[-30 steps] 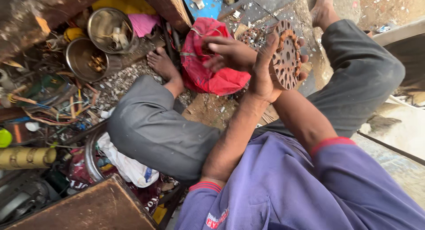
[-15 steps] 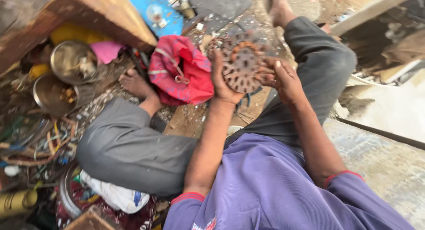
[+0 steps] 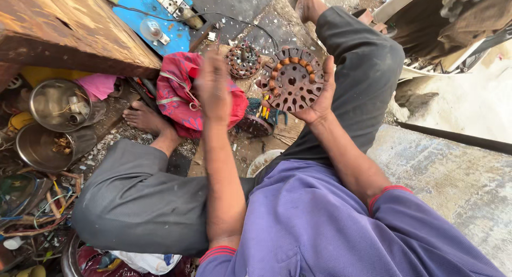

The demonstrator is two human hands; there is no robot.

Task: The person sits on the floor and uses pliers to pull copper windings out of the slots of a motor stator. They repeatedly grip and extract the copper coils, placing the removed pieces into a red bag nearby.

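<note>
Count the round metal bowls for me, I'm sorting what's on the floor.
2: one steel bowl beside the pink cloth, another just below it. More may be hidden under the clutter.

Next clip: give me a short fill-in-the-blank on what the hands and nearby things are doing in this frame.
1. The round rusty stator is held up in the ____ hand.
2. The left hand, blurred, is raised over a ____ cloth bag.
3. Two metal bowls lie beside the person's bare ____.
4. A light bulb lies on a ____ board.

Missing words: right; red; foot; blue
</note>
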